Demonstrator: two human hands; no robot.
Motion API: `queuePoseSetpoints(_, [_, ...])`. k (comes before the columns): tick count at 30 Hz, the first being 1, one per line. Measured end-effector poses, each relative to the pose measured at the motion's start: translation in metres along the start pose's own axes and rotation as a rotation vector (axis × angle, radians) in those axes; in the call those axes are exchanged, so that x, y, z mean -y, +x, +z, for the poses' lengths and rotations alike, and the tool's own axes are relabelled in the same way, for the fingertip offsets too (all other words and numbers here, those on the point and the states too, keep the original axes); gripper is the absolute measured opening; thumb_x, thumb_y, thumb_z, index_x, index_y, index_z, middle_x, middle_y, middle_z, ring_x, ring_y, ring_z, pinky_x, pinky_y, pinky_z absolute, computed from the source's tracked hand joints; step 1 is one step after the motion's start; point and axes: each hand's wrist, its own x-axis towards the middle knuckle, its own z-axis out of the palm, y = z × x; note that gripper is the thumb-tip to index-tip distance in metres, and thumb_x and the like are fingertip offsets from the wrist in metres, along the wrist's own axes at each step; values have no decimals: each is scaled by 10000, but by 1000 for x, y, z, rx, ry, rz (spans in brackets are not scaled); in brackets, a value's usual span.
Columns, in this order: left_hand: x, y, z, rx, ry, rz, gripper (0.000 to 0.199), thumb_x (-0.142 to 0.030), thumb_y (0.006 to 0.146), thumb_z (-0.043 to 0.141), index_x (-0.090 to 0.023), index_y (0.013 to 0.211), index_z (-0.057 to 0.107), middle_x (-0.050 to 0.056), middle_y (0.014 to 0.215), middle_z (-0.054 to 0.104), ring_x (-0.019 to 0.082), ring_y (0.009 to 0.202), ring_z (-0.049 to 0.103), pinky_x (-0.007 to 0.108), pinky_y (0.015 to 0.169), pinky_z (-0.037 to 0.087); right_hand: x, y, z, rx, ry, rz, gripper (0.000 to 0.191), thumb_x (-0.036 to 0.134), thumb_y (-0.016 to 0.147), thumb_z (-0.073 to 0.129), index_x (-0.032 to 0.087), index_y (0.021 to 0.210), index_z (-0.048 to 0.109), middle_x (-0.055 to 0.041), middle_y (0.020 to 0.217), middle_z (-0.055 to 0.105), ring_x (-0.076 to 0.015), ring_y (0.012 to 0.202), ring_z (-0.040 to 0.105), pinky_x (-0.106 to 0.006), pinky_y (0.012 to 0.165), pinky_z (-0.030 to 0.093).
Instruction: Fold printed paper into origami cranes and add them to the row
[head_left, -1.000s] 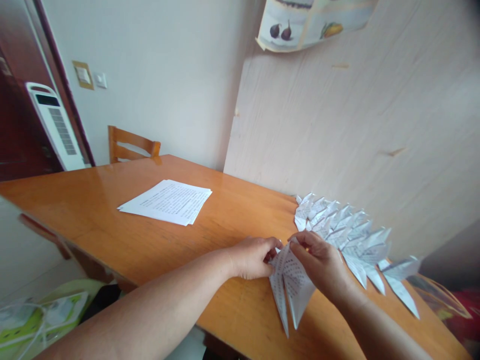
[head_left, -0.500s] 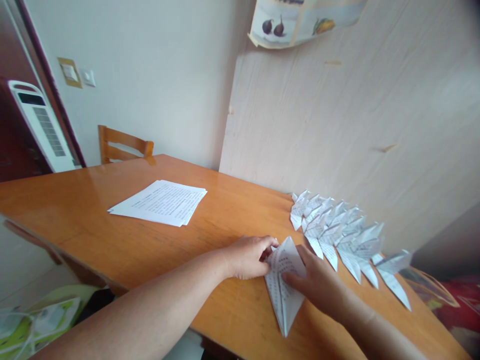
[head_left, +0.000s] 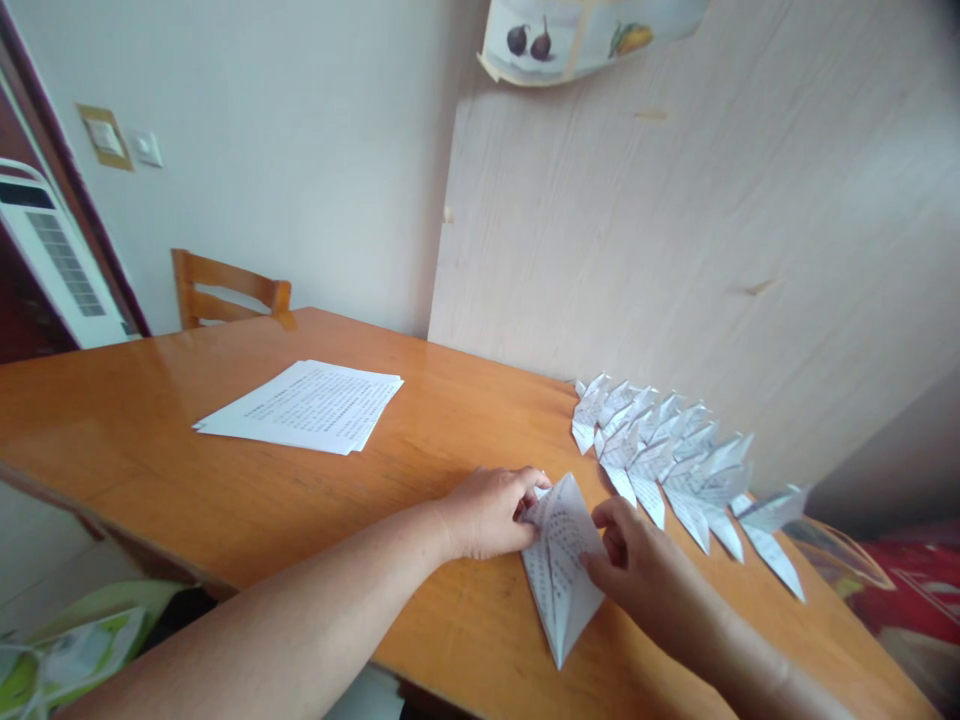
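A sheet of printed paper folded into a kite-like diamond [head_left: 559, 570] lies near the table's front edge, its narrow point toward me. My left hand [head_left: 495, 512] grips its upper left edge between thumb and fingers. At the paper's right edge is my right hand [head_left: 626, 555], thumb against the paper and fingers curled, with a gap between thumb and forefinger. To the right, several folded paper figures [head_left: 667, 450] with raised pointed tips stand in close rows. One more folded figure [head_left: 772, 520] sits a little apart at the near end.
A stack of printed sheets [head_left: 307, 405] lies on the left part of the wooden table [head_left: 465, 400]. Behind the table stands a wooden chair [head_left: 232, 285]. Bags [head_left: 915, 590] are beyond the right edge, and a green and white package [head_left: 75, 650] is below left.
My right hand has drawn back to the right, its fingers lifting off the paper's face to its edge. My left hand keeps its grip. The whole view has shifted slightly.
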Motion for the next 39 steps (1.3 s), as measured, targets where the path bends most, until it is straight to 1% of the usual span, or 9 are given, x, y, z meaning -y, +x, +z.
queuePoseSetpoints(3, [-3, 0, -2, -2, 38, -35, 385, -253, 731, 661, -250, 1105, 572, 20, 999, 713, 209, 842, 662, 252, 650, 456, 6, -2, 6, -13, 111, -28, 146, 217, 790, 602, 226, 891, 497, 45, 639, 507, -147, 596, 497, -274, 564, 323])
queuePoseSetpoints(5, [-6, -1, -4, 3, 76, -47, 302, -265, 730, 661, -235, 1014, 564, 22, 938, 705, 206, 796, 657, 245, 607, 436, 10, -2, 7, -20, 221, -31, 132, 285, 826, 602, 224, 897, 509, 46, 639, 501, -144, 589, 487, -273, 550, 327])
queuePoseSetpoints(8, [-9, -1, -6, -1, 104, -45, 264, -256, 728, 655, -235, 964, 540, 14, 891, 693, 202, 766, 651, 238, 582, 420, 12, 0, 4, 35, 439, 4, 167, 386, 902, 503, 221, 910, 518, 26, 680, 545, -155, 621, 531, -283, 573, 393])
queuePoseSetpoints(12, [-11, -1, -6, 14, 107, -57, 306, -242, 730, 642, -249, 1018, 537, 17, 918, 698, 212, 792, 659, 247, 611, 444, 8, 4, -2, 124, 584, 132, 151, 310, 881, 421, 213, 910, 533, -3, 702, 621, -166, 632, 588, -298, 594, 437])
queuePoseSetpoints(16, [-10, -1, -5, 13, 107, -58, 334, -240, 730, 641, -254, 1047, 537, 30, 969, 705, 230, 843, 669, 268, 657, 472, 5, 8, -3, 132, 533, 198, 81, 246, 817, 446, 225, 851, 516, 31, 585, 541, -148, 550, 521, -271, 520, 364])
queuePoseSetpoints(23, [-7, 0, -3, 11, 107, -64, 369, -248, 733, 655, -252, 1084, 539, 38, 988, 712, 237, 860, 678, 276, 680, 488, -4, 12, -4, 203, 439, 115, 48, 228, 793, 492, 234, 835, 514, 14, 663, 588, -152, 614, 551, -258, 551, 379])
queuePoseSetpoints(28, [-7, 0, -3, 1, 128, -56, 496, -264, 742, 664, -243, 1210, 499, 50, 1033, 706, 245, 890, 672, 281, 701, 486, -6, 11, -10, 199, 360, 136, 35, 221, 775, 534, 208, 760, 564, 34, 618, 531, -131, 585, 475, -254, 549, 327])
queuePoseSetpoints(34, [-9, 0, -4, -3, 164, -62, 342, -273, 739, 656, -238, 1052, 523, 39, 931, 692, 229, 790, 656, 268, 622, 445, -6, 11, -10, 240, 324, 96, 117, 291, 828, 550, 203, 766, 596, 33, 647, 524, -130, 602, 459, -255, 559, 329])
queuePoseSetpoints(39, [-10, -1, -5, -3, 172, -53, 347, -260, 743, 652, -240, 1058, 508, 36, 918, 686, 225, 784, 652, 268, 618, 434, -13, 14, -6, 223, 254, 33, 132, 299, 859, 536, 205, 788, 596, 18, 681, 549, -142, 640, 487, -256, 588, 373])
